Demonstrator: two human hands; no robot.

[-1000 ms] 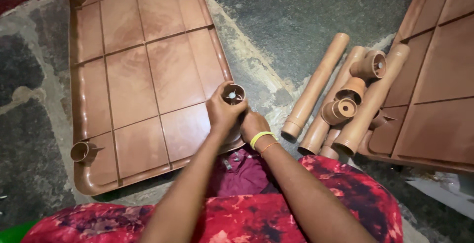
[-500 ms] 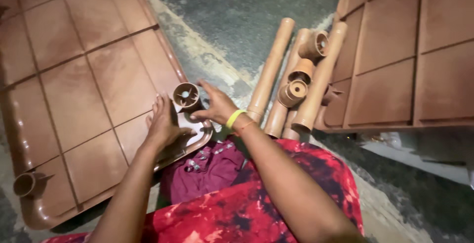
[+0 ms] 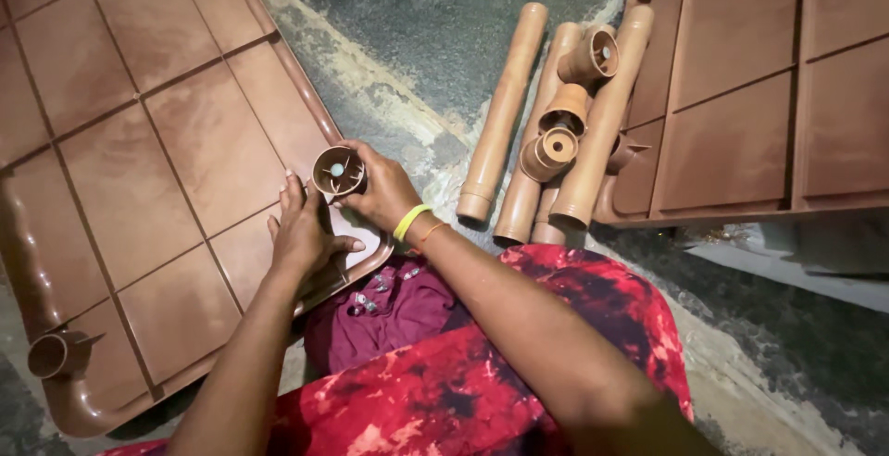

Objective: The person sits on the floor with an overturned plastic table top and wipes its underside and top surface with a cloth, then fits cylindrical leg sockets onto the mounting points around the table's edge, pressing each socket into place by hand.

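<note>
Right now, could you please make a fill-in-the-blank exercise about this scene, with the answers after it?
1. The right hand holds a brown ____ at the corner of the panel.
2. The left hand rests flat on the ____.
3. Several long brown ____ lie on the floor beside the second panel.
4. The right wrist wears a ____ band.

Missing words: socket; panel; tubes; yellow

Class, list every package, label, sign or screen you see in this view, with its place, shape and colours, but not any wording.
None is in view: only the brown plastic panels, tubes and socket cups, all plain and unprinted.
</note>
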